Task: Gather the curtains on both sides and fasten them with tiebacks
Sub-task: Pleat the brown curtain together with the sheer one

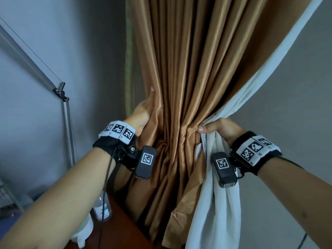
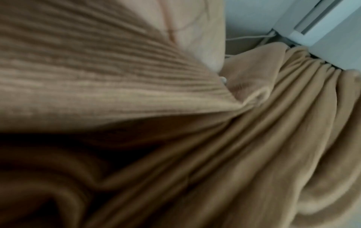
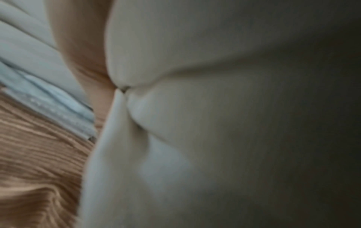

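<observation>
Bunching the brown curtain (image 1: 179, 87) between both hands.
Left hand (image 1: 143, 114) cupping its left edge, right hand (image 1: 218, 129) clenched on white lining (image 1: 221, 203) opposite; folds running vertically; no tieback visible, possibly hidden.

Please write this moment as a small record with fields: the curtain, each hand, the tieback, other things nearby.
curtain: brown pleated fabric curtain with white lining, bunched at mid-height
left hand: left hand grips the curtain's left edge, thumb pointing up
right hand: right hand pinches the gathered folds and lining together
tieback: none visible
nearby: clear plastic bottle on a dark wooden surface; grey metal lamp arm at left
</observation>
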The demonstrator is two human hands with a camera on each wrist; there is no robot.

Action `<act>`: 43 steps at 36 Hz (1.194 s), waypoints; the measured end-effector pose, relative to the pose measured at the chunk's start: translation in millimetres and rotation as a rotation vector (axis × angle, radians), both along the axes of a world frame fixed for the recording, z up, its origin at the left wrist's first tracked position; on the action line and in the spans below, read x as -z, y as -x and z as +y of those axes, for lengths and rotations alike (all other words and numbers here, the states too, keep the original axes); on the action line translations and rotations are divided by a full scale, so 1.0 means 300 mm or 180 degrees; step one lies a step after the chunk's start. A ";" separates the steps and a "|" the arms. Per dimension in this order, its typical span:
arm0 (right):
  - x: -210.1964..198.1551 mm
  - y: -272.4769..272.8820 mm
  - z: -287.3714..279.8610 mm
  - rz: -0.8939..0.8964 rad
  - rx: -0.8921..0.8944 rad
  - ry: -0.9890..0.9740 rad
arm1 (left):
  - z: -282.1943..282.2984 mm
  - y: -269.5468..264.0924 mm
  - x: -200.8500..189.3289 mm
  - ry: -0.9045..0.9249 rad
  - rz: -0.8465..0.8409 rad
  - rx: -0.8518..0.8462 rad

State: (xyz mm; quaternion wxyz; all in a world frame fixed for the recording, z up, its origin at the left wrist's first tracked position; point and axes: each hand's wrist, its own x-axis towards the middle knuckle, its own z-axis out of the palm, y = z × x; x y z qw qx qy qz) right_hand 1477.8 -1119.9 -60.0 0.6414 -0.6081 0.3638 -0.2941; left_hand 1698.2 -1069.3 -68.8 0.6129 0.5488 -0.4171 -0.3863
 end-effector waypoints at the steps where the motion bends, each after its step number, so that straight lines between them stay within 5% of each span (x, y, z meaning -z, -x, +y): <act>1: 0.004 0.003 0.004 0.0005 -0.0035 0.0006 | -0.005 0.020 -0.001 -0.0019 -0.0001 -0.0011; 6: 0.006 0.003 0.020 -0.0036 -0.0092 0.0013 | -0.008 0.120 -0.013 0.0031 0.0058 0.0087; 11: 0.001 0.003 0.023 -0.0081 -0.0120 -0.0020 | -0.023 0.106 0.008 0.0650 -0.0112 -0.0520; 15: 0.001 -0.010 0.014 -0.0106 -0.0073 0.0194 | 0.017 0.081 0.013 0.0625 -0.0865 -0.0483; 19: 0.006 -0.014 0.000 -0.0152 0.0064 0.0187 | 0.073 0.018 0.021 0.0316 -0.0228 0.0485; 23: 0.013 -0.031 -0.007 -0.0191 0.0338 0.0367 | 0.106 -0.004 0.062 0.0057 -0.0561 0.1329; 27: 0.023 -0.067 0.000 -0.0186 0.0275 0.0375 | 0.091 0.056 0.023 0.0086 -0.1048 0.1047; 43: 0.074 -0.068 -0.018 -0.0407 0.0382 0.1148 | 0.020 0.198 0.026 0.0653 -0.0366 0.0158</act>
